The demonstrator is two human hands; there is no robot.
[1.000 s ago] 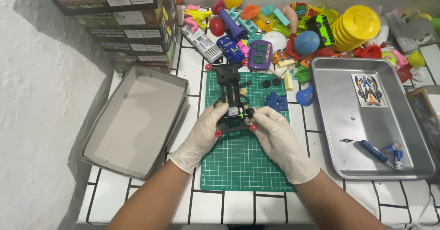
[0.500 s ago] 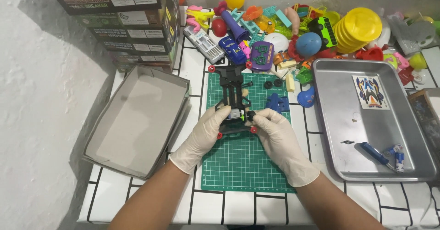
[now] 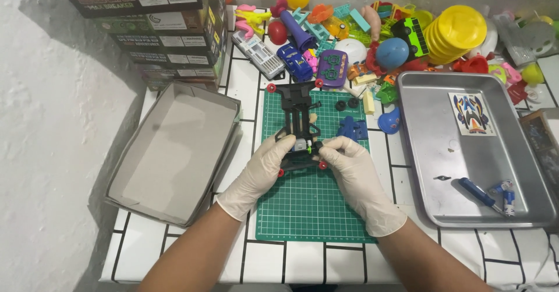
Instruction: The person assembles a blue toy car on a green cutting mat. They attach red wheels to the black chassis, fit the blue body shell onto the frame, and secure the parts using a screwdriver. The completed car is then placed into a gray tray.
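Green mat: a cutting mat (image 3: 314, 210) is laid on the white tiled table (image 3: 174, 251); its near half is left bare, while the far half is taken up by the work.
Left edge: an open grey cardboard box (image 3: 174, 152) is set just beside the mat, with a stack of printed boxes (image 3: 157, 30) behind it against the wall.
Right edge: a metal tray (image 3: 431, 158) is placed just beside the mat; a sticker sheet (image 3: 473, 113) and a blue screwdriver (image 3: 478, 193) are seen inside it.
Far edge: a heap of coloured plastic toys (image 3: 378, 36) is crowded along the back of the table, up to the mat's far border.
Chassis: a black toy car chassis (image 3: 298, 123) with small red rollers is laid lengthwise on the mat's far half, its near end held between both hands.
Left hand: the gloved left hand (image 3: 262, 172) is closed on the chassis's near left side, thumb on top.
Right hand: the gloved right hand (image 3: 349, 167) is closed on the near right side, fingertips pressed at the small part in the middle.
Loose parts: a blue plastic piece (image 3: 351, 128) and two black wheels (image 3: 347, 103) are left on the mat just right of the chassis.
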